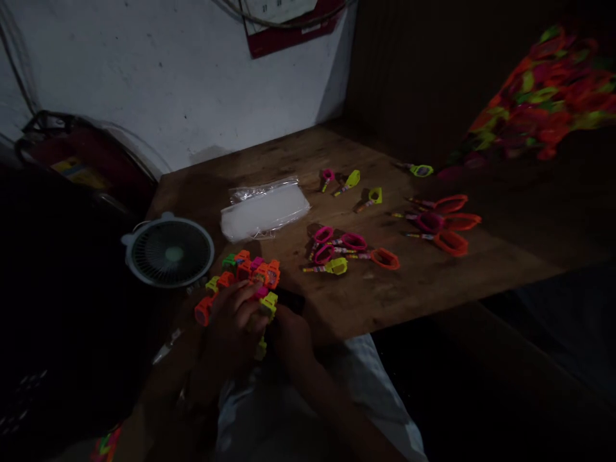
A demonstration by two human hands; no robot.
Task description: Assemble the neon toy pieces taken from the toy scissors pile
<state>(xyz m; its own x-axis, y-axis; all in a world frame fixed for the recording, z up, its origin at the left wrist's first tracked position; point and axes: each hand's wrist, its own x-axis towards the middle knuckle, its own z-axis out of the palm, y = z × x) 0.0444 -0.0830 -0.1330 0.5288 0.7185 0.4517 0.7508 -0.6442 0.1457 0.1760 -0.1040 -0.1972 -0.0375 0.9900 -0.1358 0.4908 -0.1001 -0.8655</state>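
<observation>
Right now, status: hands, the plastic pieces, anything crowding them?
Left hand and right hand together on the heap of bright plastic pieces at the table edge; grip unclear in the dark. Small fan close beside the heap.

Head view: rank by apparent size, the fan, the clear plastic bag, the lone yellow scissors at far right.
1. fan
2. clear plastic bag, only slightly smaller, so the top two are close
3. yellow scissors, clearly smallest, though farthest from the camera

Left hand (231,324) with fingers curled inward, knuckles up; right hand (291,337) close beside it, fingers hidden in shadow; both forearms converge from below.
</observation>
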